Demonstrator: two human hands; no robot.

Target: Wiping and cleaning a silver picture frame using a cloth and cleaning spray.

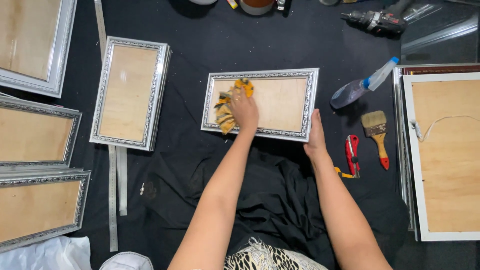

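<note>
View from above of a black-covered tabletop w/ a small silver picture frame at the centre, lying flat, its pale wood-coloured panel facing up. All places below are given relative to this frame.

The left hand lies on the frame's panel, toward its left half, fingers curled over a yellow patterned cloth and pressing it to the surface. The cloth is bunched, part of it sticking out past the fingers to the frame's left edge. The right hand grips the frame's lower right corner, thumb on the silver moulding; fingers are hidden under the edge.

Left of the frame, apart from it: a second silver frame, standing taller than wide. Further left, more silver frames stacked at the picture's edge. A metal ruler lies below the second frame.

Right of the frame: a clear spray bottle w/ blue nozzle, lying on its side. Just below the bottle, a paintbrush w/ red-tipped handle and a red utility knife. Far right, a large white frame, back side up. Above and to the right, a power drill.

Below the frame, black fabric is rumpled btw. the person's forearms.
</note>
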